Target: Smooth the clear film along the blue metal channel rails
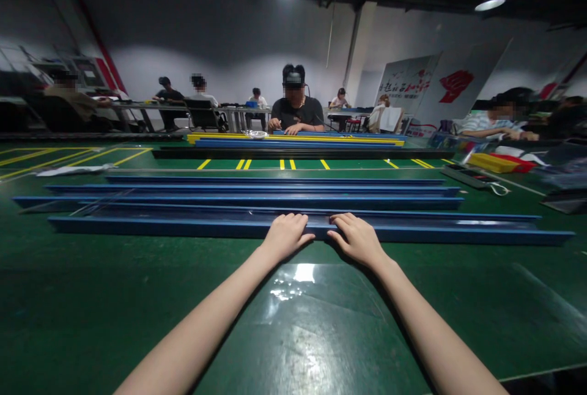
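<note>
A long blue U-shaped channel (pixel 174 227) lies crosswise on the green tabletop in front of me. My left hand (pixel 287 235) hooks its fingers over the near wall, just left of the middle, with the thumb on the outer side. A short gap to the right, my right hand (pixel 356 237) grips the same wall in a matching way, thumb pointing inward. The fingertips are partly hidden inside the channel. Directly behind lie more blue channels (pixel 257 190), roughly parallel to the held one.
Clear film (pixel 321 321) reflects light on the green table (pixel 114 309) near me. Farther back are a black channel (pixel 302 153), yellow strips (pixel 358 140) and a seated co-worker (pixel 298 110). A yellow tray (pixel 493 162) and a dark device (pixel 472 176) lie to the right.
</note>
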`<action>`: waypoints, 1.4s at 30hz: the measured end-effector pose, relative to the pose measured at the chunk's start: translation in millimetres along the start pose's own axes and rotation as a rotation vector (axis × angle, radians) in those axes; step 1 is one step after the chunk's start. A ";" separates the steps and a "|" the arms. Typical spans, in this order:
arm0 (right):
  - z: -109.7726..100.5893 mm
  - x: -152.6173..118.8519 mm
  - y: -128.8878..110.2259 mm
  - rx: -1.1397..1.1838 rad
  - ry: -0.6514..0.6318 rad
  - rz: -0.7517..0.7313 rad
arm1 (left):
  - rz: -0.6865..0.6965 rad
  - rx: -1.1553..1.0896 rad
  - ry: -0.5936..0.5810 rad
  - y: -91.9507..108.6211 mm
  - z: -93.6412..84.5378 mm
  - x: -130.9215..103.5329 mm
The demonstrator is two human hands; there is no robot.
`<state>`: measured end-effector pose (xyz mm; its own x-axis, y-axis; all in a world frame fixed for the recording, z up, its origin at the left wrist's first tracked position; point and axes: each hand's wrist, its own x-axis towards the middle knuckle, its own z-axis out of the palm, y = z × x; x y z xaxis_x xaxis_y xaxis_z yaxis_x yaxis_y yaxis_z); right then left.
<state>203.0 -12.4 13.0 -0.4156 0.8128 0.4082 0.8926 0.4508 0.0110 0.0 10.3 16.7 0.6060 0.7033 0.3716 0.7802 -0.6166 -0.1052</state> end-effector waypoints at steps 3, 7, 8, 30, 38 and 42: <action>-0.8 -0.6 -0.7 0.005 -0.016 0.016 | 0.044 -0.057 -0.101 -5.6 -8.6 3.1; -1.3 -1.4 -2.1 -0.016 -0.027 0.037 | 0.058 -0.114 -0.186 -15.0 -15.8 3.8; -1.4 -1.6 -2.6 -0.027 -0.031 0.042 | 0.060 -0.119 -0.187 -17.4 -16.2 2.7; -21.6 12.1 -16.5 -0.131 -0.190 0.155 | 0.102 -0.067 -0.081 -52.1 -17.7 -18.9; -18.9 37.7 -38.8 -0.068 -0.247 0.075 | 0.105 -0.048 -0.124 -58.5 -19.7 -21.5; -9.9 38.6 -44.1 -0.047 -0.194 0.052 | 0.087 -0.061 -0.123 -64.0 -20.3 -25.8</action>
<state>149.4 -4.6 37.3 -0.3908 0.8923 0.2260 0.9189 0.3926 0.0392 -68.7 24.3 32.6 0.6885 0.6818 0.2473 0.7151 -0.6950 -0.0748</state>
